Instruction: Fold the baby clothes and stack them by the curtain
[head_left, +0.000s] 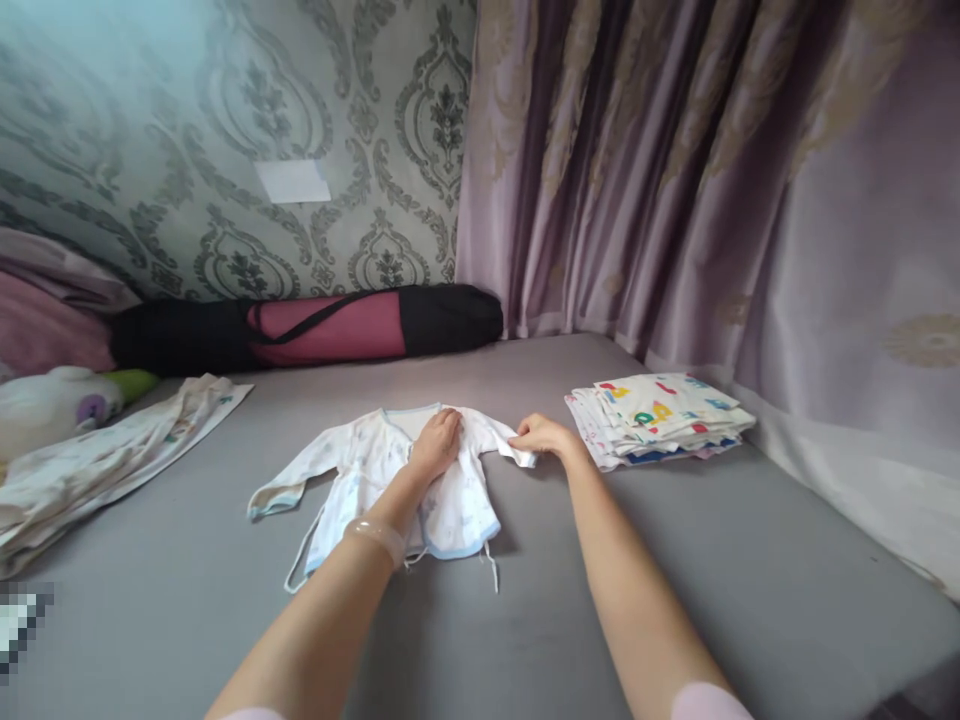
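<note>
A white baby shirt [367, 465] with pale blue trim lies spread out in front of me, its ties hanging loose below the hem. My left hand [439, 442] rests on its upper chest, fingers lying on the cloth. Out to the side, my right hand [541, 436] pinches the shirt's right-hand sleeve near the cuff. The opposite sleeve stretches away to the left, untouched. A clear bangle [379, 535] circles my left wrist.
A stack of folded printed cloths [660, 415] sits right of the shirt. On the left are loose pale garments [97, 470] and a plush toy [56, 405]. A long black and maroon bag [330, 328] lies along the wall. Curtains [675, 180] hang at the right of the grey bed [510, 640].
</note>
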